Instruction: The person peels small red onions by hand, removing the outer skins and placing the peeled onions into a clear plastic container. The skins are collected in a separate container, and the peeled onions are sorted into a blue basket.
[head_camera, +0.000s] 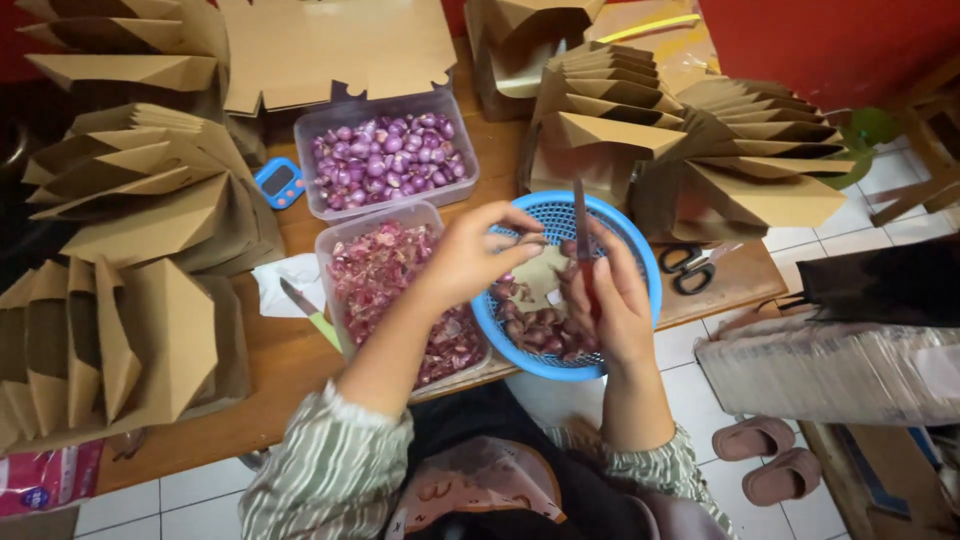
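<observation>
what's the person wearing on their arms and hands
Both the left hand and the right hand are bare: no gloves, rings or watch visible. The forearms are uncovered; loose sleeves with grey-green and white stripes are pushed up near the elbows.

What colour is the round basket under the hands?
The basket is bright blue, seen in the head view.

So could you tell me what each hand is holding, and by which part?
The right hand holds a knife by its handle, blade up. The left hand pinches a small shallot at its fingers.

One head-worn camera looks steeply down, close over the wooden table (290, 360)
</observation>
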